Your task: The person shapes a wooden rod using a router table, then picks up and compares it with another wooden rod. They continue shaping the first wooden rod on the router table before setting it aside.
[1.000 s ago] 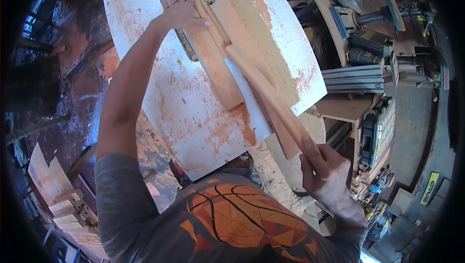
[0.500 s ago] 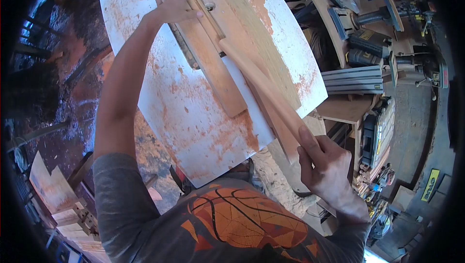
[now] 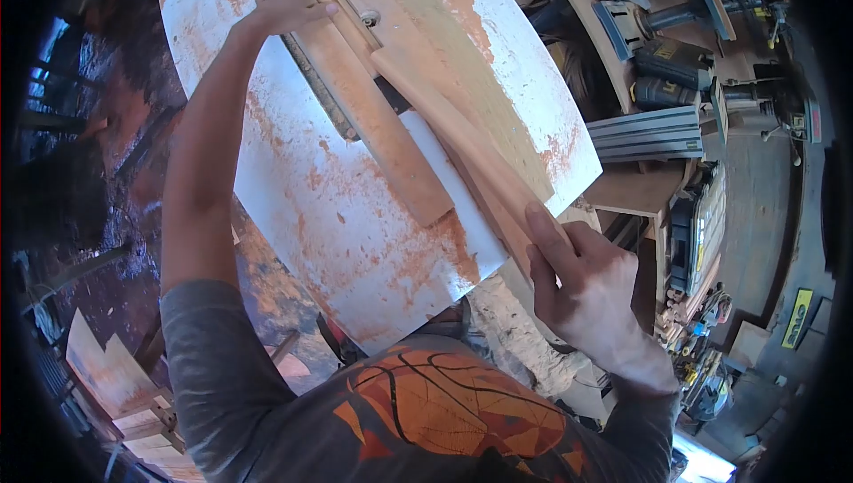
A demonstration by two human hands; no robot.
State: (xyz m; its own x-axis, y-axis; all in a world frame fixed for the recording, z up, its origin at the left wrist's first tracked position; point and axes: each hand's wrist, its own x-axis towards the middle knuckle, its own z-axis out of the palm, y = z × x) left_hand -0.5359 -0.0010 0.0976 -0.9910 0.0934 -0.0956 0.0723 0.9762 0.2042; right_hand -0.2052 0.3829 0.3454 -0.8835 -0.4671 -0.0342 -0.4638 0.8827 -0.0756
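A: What do I have in my right hand (image 3: 586, 283)?

B: My right hand is at the near edge of the white table (image 3: 293, 172), which is smeared with orange sawdust. Its fingers (image 3: 544, 232) are wrapped closed around the near end of a long wooden strip (image 3: 462, 141). The strip lies flat on the table and runs diagonally away from me, up and to the left.

A: And my left hand (image 3: 289, 5)?

B: My left arm stretches far across the table. The left hand rests on the far end of a wooden guide board (image 3: 373, 119), thumb out to the right, fingers curled down over the board's far edge. The grip is closed on the board.

A: How do the two pieces sit?

B: The guide board lies just left of the strip, roughly parallel. Between them a white insert plate (image 3: 453, 199) shows in the table top. I cannot tell whether the strip touches the board.

A: What else is near?

B: To the right, beyond the table, power tools (image 3: 675, 65) and a stack of grey metal rails (image 3: 649, 135) sit on a cluttered bench.
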